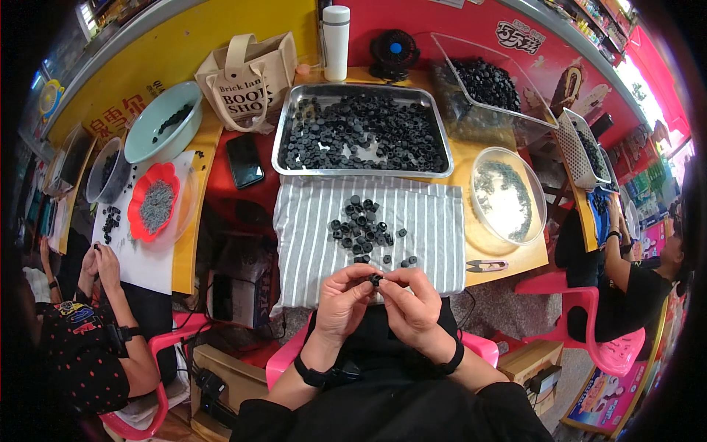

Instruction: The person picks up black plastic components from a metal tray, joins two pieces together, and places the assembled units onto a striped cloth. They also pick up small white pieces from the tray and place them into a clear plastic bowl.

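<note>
Both my hands are raised at the near edge of a grey-and-white striped cloth (309,250). Between the fingertips of my left hand (342,300) and my right hand (412,303) is a small round black plastic part (376,279), pinched from both sides. Fingers cover most of it, so its exact kind does not show. Just beyond them, a loose heap of similar black parts (361,227) lies on the cloth, a few of them scattered nearer my hands. Farther back stands a metal tray (361,174) with many more black pieces spread over its bottom.
To the right are a clear round tub (541,210), thread snips (487,266) and a clear bin (471,121) of black parts. A white bottle (336,44), small fan (395,50), canvas bag (254,81) and phone (244,160) stand or lie behind. People work at both sides.
</note>
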{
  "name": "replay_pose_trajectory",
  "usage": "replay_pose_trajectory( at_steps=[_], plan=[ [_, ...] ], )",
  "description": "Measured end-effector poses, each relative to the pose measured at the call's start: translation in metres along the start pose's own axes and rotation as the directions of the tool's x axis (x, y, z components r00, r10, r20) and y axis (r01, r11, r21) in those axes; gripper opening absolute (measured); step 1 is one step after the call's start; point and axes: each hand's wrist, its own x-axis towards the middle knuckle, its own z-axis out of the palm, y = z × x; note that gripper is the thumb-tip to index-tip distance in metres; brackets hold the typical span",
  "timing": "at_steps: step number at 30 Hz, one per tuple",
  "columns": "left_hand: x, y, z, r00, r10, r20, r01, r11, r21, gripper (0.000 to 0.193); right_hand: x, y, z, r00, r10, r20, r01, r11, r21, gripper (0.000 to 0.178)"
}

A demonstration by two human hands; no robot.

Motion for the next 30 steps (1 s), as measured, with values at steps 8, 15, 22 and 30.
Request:
replay_pose_trajectory(
  at_steps=[8,15,22,30],
  plan=[
    [0.0001,0.0015,0.0038,0.999,0.023,0.023,-0.023,1.0,0.003,0.021,-0.0035,-0.0015,0.0023,0.999,0.005,-0.05,-0.004,1.0,0.02,0.025],
    [0.001,0.0002,0.0023,0.998,0.044,0.038,-0.045,0.999,0.016,0.018,-0.0014,-0.0004,0.003,0.997,-0.053,-0.047,0.053,0.999,0.002,0.025],
    [0.0006,-0.0014,0.0018,0.997,0.059,0.043,-0.06,0.998,0.014,0.018,0.0006,0.001,0.003,0.994,-0.103,-0.023,0.103,0.995,-0.002,0.023],
    [0.0004,-0.0025,-0.0021,0.998,0.049,0.034,-0.051,0.998,0.042,0.016,0.0049,0.0029,0.0011,0.987,-0.16,0.017,0.161,0.987,-0.008,0.026]
  ],
)
